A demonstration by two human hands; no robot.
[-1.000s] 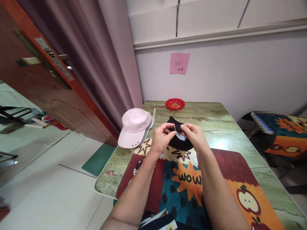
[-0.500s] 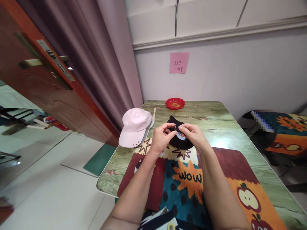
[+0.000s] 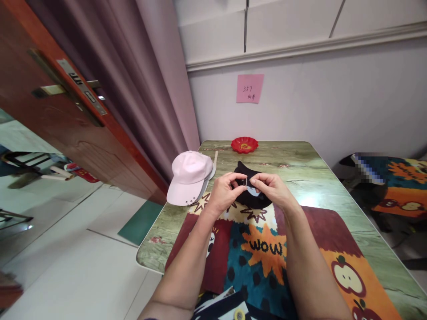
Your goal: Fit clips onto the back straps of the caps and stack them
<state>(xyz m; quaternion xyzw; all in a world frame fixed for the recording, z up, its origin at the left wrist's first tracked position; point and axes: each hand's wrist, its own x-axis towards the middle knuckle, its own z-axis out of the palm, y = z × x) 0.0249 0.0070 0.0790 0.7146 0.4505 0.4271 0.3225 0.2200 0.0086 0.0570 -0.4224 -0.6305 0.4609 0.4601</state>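
A black cap (image 3: 255, 202) with a whitish patch inside lies on the patterned mat, partly hidden by my hands. Over it, my left hand (image 3: 225, 191) pinches a small metal buckle (image 3: 246, 182) on the cap's black strap between thumb and fingers. My right hand (image 3: 271, 186) is closed in a pinch just to the right of the buckle, on what looks like the strap; its tip is too small to make out clearly. To the left, a pink cap (image 3: 190, 168) rests on a grey one (image 3: 204, 189) at the table edge.
The patterned mat (image 3: 312, 222) covers the near part of the green wood-look table (image 3: 336, 195). A red scalloped dish (image 3: 244, 145) sits near the wall. On the left stand a brown door (image 3: 110, 146) and a purple curtain (image 3: 160, 75).
Thumb and fingers of my left hand have parted slightly around the buckle, which shows more plainly. My right fingertips have shifted a little to the right. The caps remain in place.
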